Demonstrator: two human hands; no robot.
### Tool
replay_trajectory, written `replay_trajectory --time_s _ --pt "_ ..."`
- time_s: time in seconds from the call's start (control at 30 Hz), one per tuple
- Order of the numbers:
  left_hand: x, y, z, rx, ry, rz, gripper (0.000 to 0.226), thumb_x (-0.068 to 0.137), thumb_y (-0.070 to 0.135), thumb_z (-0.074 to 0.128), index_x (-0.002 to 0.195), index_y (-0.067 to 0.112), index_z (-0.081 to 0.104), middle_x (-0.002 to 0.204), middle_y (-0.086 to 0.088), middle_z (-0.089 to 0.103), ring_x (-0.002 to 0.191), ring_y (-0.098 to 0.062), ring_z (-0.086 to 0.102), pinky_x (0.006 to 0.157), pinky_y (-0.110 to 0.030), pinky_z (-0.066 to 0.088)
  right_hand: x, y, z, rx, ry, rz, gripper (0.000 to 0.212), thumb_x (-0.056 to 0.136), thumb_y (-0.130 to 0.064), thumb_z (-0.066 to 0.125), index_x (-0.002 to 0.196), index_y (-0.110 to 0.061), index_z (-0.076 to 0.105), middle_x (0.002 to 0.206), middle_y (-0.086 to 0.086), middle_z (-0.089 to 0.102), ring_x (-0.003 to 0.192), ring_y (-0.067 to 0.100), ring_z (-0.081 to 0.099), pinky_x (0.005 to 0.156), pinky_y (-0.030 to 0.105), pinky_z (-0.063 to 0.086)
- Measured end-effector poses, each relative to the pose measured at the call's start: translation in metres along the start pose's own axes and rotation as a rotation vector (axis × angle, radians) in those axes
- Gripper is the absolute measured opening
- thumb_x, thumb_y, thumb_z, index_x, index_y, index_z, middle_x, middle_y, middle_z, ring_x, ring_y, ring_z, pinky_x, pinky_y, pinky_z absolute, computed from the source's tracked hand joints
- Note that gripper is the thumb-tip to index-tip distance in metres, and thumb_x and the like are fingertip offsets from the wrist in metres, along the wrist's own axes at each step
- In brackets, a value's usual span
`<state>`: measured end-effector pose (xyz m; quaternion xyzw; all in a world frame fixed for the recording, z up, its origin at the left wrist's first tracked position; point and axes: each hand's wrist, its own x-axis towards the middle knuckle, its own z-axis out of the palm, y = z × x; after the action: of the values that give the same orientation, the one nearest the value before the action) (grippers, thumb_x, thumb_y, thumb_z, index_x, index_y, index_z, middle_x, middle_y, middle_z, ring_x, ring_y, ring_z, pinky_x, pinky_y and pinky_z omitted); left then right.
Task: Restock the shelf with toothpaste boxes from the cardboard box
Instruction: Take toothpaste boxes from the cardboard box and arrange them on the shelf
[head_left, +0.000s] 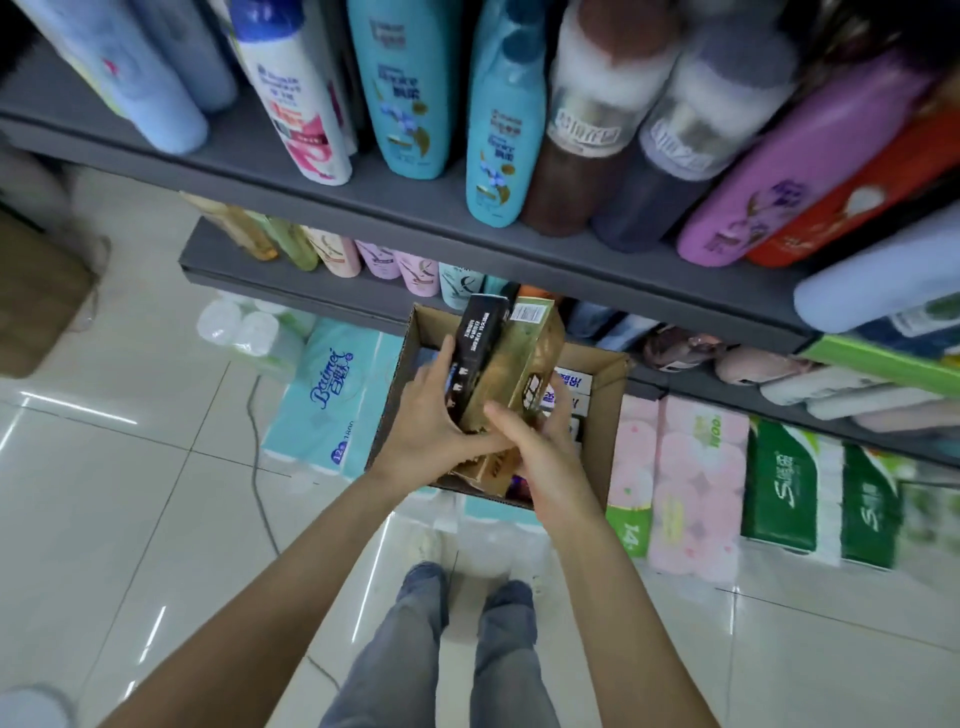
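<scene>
An open cardboard box (608, 415) sits on tissue packs below the grey shelves, with more toothpaste boxes (571, 384) lying inside. Over it, my left hand (431, 421) grips a black toothpaste box (480, 332) and holds it against a gold toothpaste box (524, 364). My right hand (540, 447) wraps round the lower end of the gold box from the right. Both boxes stand tilted, their far ends toward the shelf. Another gold box (488, 470) shows under my hands.
Grey shelves (415, 208) carry shampoo bottles (410, 88) above and smaller bottles (332, 249) lower down. Tissue and toilet paper packs (691, 483) line the tiled floor. A brown carton (36, 301) stands at left. My legs (457, 649) are below.
</scene>
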<state>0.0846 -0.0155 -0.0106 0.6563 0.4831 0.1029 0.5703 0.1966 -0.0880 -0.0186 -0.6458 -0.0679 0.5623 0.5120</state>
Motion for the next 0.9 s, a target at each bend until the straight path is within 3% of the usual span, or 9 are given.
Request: replay_trajectory --time_s 0.13,0.23,0.33,0.47,0.53,0.67,0.77,0.83,0.9 --pt "-0.020 0.040 -0.003 -0.168 -0.122 0.085 0.103 0.054 0.042 0.082 0.138 0.044 0.023 0.131 0.018 0.039 0.128 -0.002 0.036 0.113 -0.033 0.028 -0.040 -0.036 -0.014 -0.073 0.046 -0.191 0.089 0.074 -0.016 0.075 0.141 -0.038 0.019 0.124 -0.020 0.047 0.113 -0.006 0.049 0.104 0.032 0.039" --pt "-0.033 0.064 -0.007 -0.266 -0.212 0.096 0.101 0.053 0.047 0.081 0.138 0.036 0.027 0.141 0.006 0.039 0.130 -0.006 0.039 0.111 -0.034 0.032 -0.069 -0.059 -0.025 -0.076 0.048 -0.307 0.080 0.076 -0.010 0.073 0.132 -0.041 0.025 0.130 -0.006 0.050 0.113 0.001 0.055 0.090 0.023 0.049" --pt "-0.042 0.085 -0.013 -0.345 -0.301 0.111 0.085 0.070 0.041 0.075 0.140 0.032 0.028 0.138 0.003 0.047 0.126 -0.009 0.046 0.106 -0.034 0.038 -0.099 -0.073 -0.031 -0.050 0.012 -0.318 0.087 0.073 -0.019 0.078 0.136 -0.044 0.023 0.134 0.002 0.053 0.117 0.015 0.057 0.092 0.037 0.050" --pt "-0.045 0.103 -0.021 -0.383 -0.212 0.079 0.057 0.087 0.032 0.063 0.137 0.026 0.036 0.122 0.014 0.055 0.118 -0.009 0.051 0.106 -0.033 0.037 -0.128 -0.083 -0.029 0.006 0.013 -0.397 0.087 0.070 -0.026 0.078 0.139 -0.039 0.026 0.123 0.000 0.062 0.108 0.011 0.062 0.081 0.027 0.052" --pt "-0.044 0.108 -0.027 -0.446 -0.191 0.044 0.055 0.085 0.035 0.065 0.133 0.021 0.044 0.124 0.001 0.062 0.112 -0.016 0.059 0.103 -0.039 0.042 -0.138 -0.089 -0.026 0.031 0.048 -0.438 0.081 0.068 -0.031 0.073 0.134 -0.042 0.028 0.122 -0.009 0.059 0.107 0.007 0.062 0.079 0.022 0.055" --pt "-0.048 0.125 -0.044 -0.550 -0.185 0.045 0.041 0.089 0.024 0.060 0.128 0.016 0.050 0.112 -0.008 0.067 0.087 -0.014 0.068 0.075 -0.027 0.054 -0.141 -0.095 -0.030 0.057 0.162 -0.485 0.051 0.090 -0.026 0.057 0.131 -0.045 0.033 0.101 -0.031 0.064 0.095 -0.001 0.064 0.082 0.029 0.054" --pt "-0.053 0.139 -0.049 -0.541 -0.199 0.075 0.037 0.089 0.022 0.058 0.125 0.015 0.051 0.111 -0.009 0.067 0.081 -0.013 0.068 0.070 -0.025 0.054 -0.148 -0.102 -0.037 0.015 0.216 -0.506 0.038 0.098 -0.036 0.043 0.132 -0.052 0.035 0.111 -0.026 0.060 0.093 -0.007 0.063 0.077 0.022 0.051" --pt "-0.055 0.145 -0.048 -0.510 -0.193 0.107 0.041 0.089 0.023 0.058 0.128 0.014 0.049 0.115 -0.010 0.066 0.084 -0.013 0.068 0.070 -0.024 0.054 -0.154 -0.107 -0.042 0.051 0.206 -0.540 0.037 0.100 -0.029 0.042 0.130 -0.050 0.036 0.112 -0.022 0.060 0.087 -0.009 0.063 0.071 0.017 0.051" --pt "-0.055 0.153 -0.047 -0.481 -0.183 0.150 0.049 0.086 0.025 0.063 0.131 0.020 0.047 0.122 -0.008 0.063 0.091 -0.015 0.067 0.075 -0.026 0.053 -0.160 -0.115 -0.047 0.136 0.177 -0.597 0.047 0.098 -0.019 0.047 0.133 -0.048 0.034 0.116 -0.010 0.062 0.093 0.000 0.065 0.078 0.024 0.053"
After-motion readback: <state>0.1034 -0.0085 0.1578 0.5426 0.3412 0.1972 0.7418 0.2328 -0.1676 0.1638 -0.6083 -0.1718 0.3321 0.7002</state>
